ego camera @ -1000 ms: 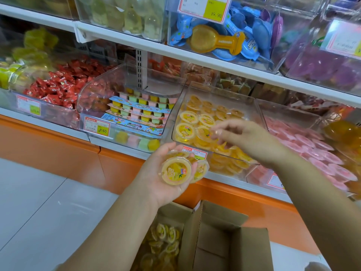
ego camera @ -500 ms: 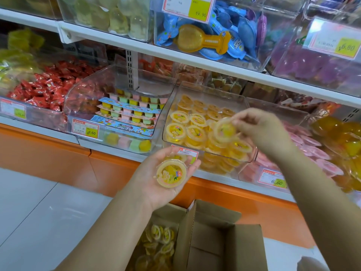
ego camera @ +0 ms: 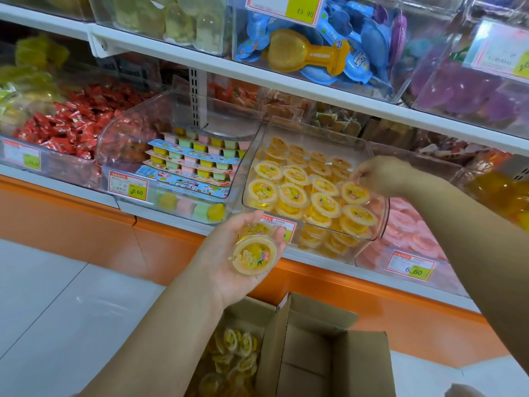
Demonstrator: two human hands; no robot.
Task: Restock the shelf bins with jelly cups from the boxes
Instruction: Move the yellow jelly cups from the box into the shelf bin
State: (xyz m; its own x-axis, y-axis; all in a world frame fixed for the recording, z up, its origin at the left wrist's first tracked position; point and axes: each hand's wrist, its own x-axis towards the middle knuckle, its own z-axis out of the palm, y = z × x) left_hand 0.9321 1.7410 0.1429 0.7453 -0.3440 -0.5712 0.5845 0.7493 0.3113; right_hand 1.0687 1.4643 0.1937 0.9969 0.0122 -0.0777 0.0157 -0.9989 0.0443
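Jelly cups (ego camera: 294, 196) in bin (ego camera: 383, 222) and box (ego camera: 315, 356); one in curled left hand (ego camera: 226, 265), right hand (ego camera: 383, 174): grip unclear

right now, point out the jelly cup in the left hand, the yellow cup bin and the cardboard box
jelly cup (ego camera: 253, 259), head view, lid centre
bin (ego camera: 323, 138), head view, bare back wall
box (ego camera: 363, 368), head view, right panel

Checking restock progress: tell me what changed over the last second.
The right hand carried a jelly cup down from above the bin and set it among the cups at its right side. The fingers are at the cup's far edge, grip unclear. The left hand still holds its yellow cups.
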